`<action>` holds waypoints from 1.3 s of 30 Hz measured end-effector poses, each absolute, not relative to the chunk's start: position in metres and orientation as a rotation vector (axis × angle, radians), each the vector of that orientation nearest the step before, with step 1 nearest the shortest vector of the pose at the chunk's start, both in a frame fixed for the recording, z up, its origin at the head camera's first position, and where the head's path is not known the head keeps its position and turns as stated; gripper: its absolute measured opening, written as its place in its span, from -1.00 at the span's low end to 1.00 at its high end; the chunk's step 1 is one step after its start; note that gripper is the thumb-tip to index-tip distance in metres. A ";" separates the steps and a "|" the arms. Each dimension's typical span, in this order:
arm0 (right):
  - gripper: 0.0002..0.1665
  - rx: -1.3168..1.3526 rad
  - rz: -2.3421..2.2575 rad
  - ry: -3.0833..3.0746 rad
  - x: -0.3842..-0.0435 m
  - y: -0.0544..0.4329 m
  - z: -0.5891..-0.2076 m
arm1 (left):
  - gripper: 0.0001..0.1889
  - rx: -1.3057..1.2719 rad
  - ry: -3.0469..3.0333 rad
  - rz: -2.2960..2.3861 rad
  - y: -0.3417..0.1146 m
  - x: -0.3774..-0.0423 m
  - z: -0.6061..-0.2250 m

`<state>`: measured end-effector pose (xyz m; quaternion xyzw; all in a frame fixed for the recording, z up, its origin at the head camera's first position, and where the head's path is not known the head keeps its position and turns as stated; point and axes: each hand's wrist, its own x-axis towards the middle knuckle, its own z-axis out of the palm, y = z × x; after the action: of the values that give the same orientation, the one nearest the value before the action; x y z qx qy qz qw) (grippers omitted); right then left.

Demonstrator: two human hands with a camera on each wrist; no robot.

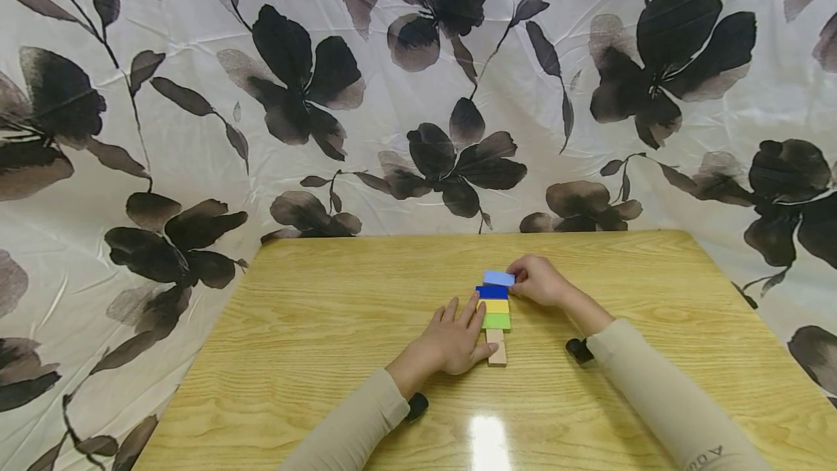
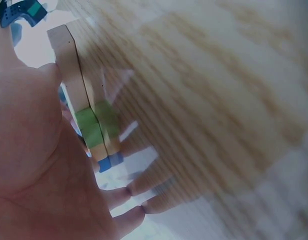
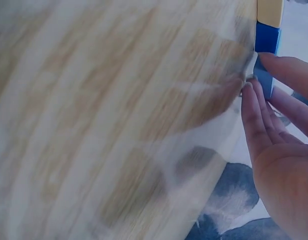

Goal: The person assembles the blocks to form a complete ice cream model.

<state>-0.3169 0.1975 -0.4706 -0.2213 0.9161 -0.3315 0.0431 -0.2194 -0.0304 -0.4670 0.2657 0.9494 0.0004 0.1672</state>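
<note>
A column of blocks runs away from me on the table: a plain wood block [image 1: 500,359] nearest, then a green block [image 1: 497,322], a yellow block [image 1: 498,306] and a dark blue block [image 1: 492,292]. At the far end, a light blue block [image 1: 499,278] sits slightly askew. My right hand [image 1: 540,282] pinches its right end between thumb and fingers; the right wrist view shows the fingertips at this block [image 3: 264,77]. My left hand [image 1: 454,340] lies along the left side with fingers spread, fingertips at the dark blue and yellow blocks, thumb at the plain wood block.
The wood-grain table [image 1: 314,325] extends around the blocks on every side. Behind its far edge hangs a white curtain [image 1: 373,107] with dark flowers. Dark bands [image 1: 416,407] sit at both wrists below beige sleeves [image 1: 353,427].
</note>
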 end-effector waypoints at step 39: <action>-0.69 -0.865 -0.919 2.768 -0.322 0.188 -0.471 | -0.18 0.767 2.709 -0.040 -0.030 -0.220 -0.468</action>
<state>-0.3217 0.1880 -0.4712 -0.2839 0.9088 -0.3016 0.0497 -0.2201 -0.0301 -0.4681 0.2689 0.9493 -0.0141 0.1623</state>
